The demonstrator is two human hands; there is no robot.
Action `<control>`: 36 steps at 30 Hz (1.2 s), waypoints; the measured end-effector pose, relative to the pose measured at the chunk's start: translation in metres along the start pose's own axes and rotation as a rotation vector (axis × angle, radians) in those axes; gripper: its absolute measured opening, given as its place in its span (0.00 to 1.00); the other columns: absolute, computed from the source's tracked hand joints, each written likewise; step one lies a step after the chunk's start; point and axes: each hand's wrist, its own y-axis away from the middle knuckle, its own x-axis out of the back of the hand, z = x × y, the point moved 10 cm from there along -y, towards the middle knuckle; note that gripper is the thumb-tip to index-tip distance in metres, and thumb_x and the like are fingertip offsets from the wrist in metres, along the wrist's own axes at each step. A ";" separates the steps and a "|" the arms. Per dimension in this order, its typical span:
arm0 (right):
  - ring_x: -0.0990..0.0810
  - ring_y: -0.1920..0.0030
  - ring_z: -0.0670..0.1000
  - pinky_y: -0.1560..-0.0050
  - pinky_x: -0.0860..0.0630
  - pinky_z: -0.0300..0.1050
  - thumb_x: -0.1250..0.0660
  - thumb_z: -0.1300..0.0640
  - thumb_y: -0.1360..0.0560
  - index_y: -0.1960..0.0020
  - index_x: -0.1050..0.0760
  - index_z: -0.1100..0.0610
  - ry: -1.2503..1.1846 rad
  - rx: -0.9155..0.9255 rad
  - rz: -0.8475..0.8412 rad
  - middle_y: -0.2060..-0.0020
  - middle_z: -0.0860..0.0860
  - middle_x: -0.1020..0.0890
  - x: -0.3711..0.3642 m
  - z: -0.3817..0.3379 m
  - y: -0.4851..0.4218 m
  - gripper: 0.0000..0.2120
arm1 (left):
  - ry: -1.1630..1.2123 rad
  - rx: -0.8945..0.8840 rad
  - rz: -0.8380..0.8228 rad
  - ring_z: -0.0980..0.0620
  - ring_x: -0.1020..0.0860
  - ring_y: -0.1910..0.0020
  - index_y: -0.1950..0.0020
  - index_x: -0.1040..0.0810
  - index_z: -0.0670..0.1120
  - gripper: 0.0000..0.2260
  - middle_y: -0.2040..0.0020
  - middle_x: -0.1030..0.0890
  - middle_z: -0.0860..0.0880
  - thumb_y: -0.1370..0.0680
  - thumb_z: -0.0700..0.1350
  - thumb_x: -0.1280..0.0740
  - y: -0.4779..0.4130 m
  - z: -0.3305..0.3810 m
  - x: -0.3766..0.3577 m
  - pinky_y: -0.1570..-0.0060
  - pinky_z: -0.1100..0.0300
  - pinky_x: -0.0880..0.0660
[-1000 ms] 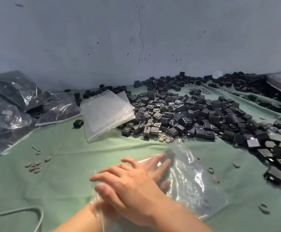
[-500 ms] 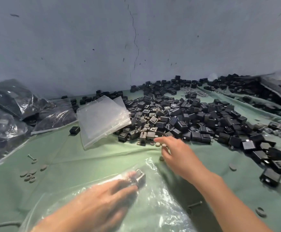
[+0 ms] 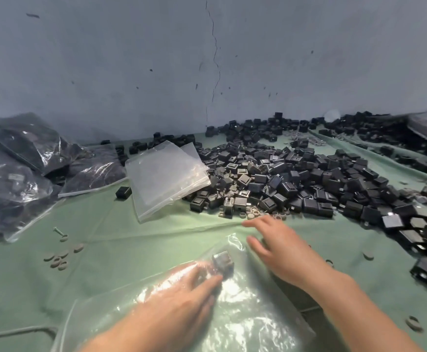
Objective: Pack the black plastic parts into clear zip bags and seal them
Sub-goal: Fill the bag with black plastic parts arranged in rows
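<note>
Your left hand (image 3: 179, 298) lies inside the zip bag (image 3: 253, 323) nearest you, a part (image 3: 222, 262) at its fingertips; your right hand (image 3: 281, 250) hovers beside it, before the heap (image 3: 296, 184), spare bags (image 3: 164, 179) at the heap's left.

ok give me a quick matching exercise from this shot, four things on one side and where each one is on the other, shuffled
Things:
1 left hand
2 right hand
3 empty zip bags
4 filled bags

Places:
a leaning on the black parts pile
b inside the clear bag
c heaped at far left
d open, over the green cloth

Pairs: 1-b, 2-d, 3-a, 4-c
</note>
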 end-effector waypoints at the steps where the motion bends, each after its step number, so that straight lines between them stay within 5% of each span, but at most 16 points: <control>1: 0.29 0.36 0.41 0.28 0.35 0.43 0.44 0.46 0.16 0.24 0.37 0.45 -0.027 0.038 -0.014 0.29 0.43 0.31 -0.005 -0.011 0.000 0.21 | -0.017 -0.001 0.020 0.55 0.19 0.48 0.29 0.44 0.68 0.21 0.26 0.37 0.58 0.20 0.64 0.62 -0.002 -0.001 -0.001 0.47 0.55 0.19; 4: 0.34 0.27 0.47 0.26 0.38 0.47 0.49 0.44 0.15 0.21 0.42 0.49 -0.035 0.008 -0.050 0.25 0.46 0.34 -0.018 -0.014 0.001 0.24 | -0.130 -0.088 0.203 0.64 0.29 0.43 0.36 0.23 0.59 0.19 0.32 0.36 0.58 0.17 0.52 0.51 -0.013 0.018 0.027 0.56 0.76 0.25; 6: 0.38 0.25 0.49 0.25 0.40 0.48 0.52 0.44 0.14 0.19 0.46 0.51 -0.008 -0.020 -0.074 0.24 0.48 0.36 -0.026 -0.011 0.003 0.26 | 0.027 -0.088 0.212 0.65 0.40 0.31 0.28 0.30 0.48 0.18 0.25 0.43 0.56 0.15 0.45 0.50 -0.029 0.017 0.018 0.39 0.84 0.44; 8: 0.40 0.24 0.49 0.25 0.43 0.46 0.54 0.43 0.15 0.18 0.50 0.51 -0.027 -0.014 -0.058 0.23 0.48 0.38 -0.030 -0.013 0.008 0.27 | 0.165 -0.047 0.151 0.60 0.51 0.22 0.22 0.43 0.44 0.20 0.22 0.52 0.56 0.14 0.43 0.50 -0.045 0.017 0.002 0.34 0.81 0.60; 11: 0.38 0.25 0.48 0.26 0.41 0.44 0.53 0.42 0.15 0.19 0.50 0.50 -0.120 -0.021 0.016 0.24 0.46 0.36 -0.028 -0.012 0.012 0.27 | 0.200 -0.025 0.171 0.61 0.49 0.23 0.19 0.54 0.49 0.25 0.21 0.56 0.57 0.15 0.48 0.49 -0.052 0.015 -0.002 0.33 0.79 0.60; 15: 0.27 0.45 0.47 0.45 0.33 0.42 0.48 0.46 0.16 0.45 0.36 0.47 -0.172 -0.053 0.137 0.48 0.42 0.26 -0.023 -0.005 0.015 0.06 | 0.099 -0.020 0.170 0.64 0.46 0.26 0.19 0.57 0.55 0.26 0.22 0.55 0.60 0.15 0.55 0.52 -0.044 0.019 -0.003 0.27 0.73 0.54; 18: 0.29 0.50 0.45 0.46 0.31 0.43 0.46 0.50 0.17 0.50 0.36 0.48 -0.172 -0.034 0.159 0.53 0.43 0.28 -0.023 -0.006 0.018 0.04 | 0.128 -0.014 0.147 0.61 0.50 0.22 0.19 0.57 0.55 0.25 0.20 0.56 0.60 0.15 0.56 0.54 -0.042 0.024 -0.003 0.23 0.63 0.52; 25: 0.29 0.48 0.44 0.46 0.32 0.42 0.44 0.55 0.18 0.53 0.35 0.46 -0.212 -0.034 0.172 0.52 0.41 0.26 -0.021 -0.006 0.022 0.06 | 0.265 0.012 0.123 0.68 0.58 0.24 0.20 0.54 0.57 0.24 0.22 0.58 0.64 0.14 0.51 0.50 -0.048 0.017 -0.012 0.24 0.66 0.59; 29: 0.30 0.37 0.43 0.34 0.36 0.37 0.44 0.56 0.17 0.55 0.36 0.44 -0.151 -0.051 0.183 0.40 0.41 0.25 -0.024 -0.004 0.028 0.10 | 0.386 0.001 0.039 0.78 0.59 0.30 0.20 0.52 0.61 0.24 0.27 0.61 0.73 0.15 0.53 0.49 -0.051 0.013 -0.025 0.26 0.67 0.58; 33: 0.36 0.27 0.43 0.23 0.46 0.40 0.47 0.54 0.17 0.44 0.29 0.49 -0.082 -0.169 0.219 0.29 0.45 0.28 -0.022 0.017 0.034 0.09 | 0.451 0.029 0.121 0.64 0.56 0.29 0.24 0.60 0.68 0.23 0.24 0.60 0.70 0.18 0.62 0.55 -0.068 0.005 -0.013 0.31 0.60 0.62; 36: 0.40 0.24 0.43 0.22 0.51 0.41 0.49 0.53 0.16 0.38 0.27 0.50 -0.032 -0.200 0.216 0.24 0.46 0.34 -0.019 0.022 0.034 0.13 | 0.650 0.072 0.120 0.59 0.36 0.29 0.26 0.35 0.60 0.18 0.21 0.40 0.55 0.16 0.54 0.42 -0.071 0.010 -0.017 0.24 0.56 0.45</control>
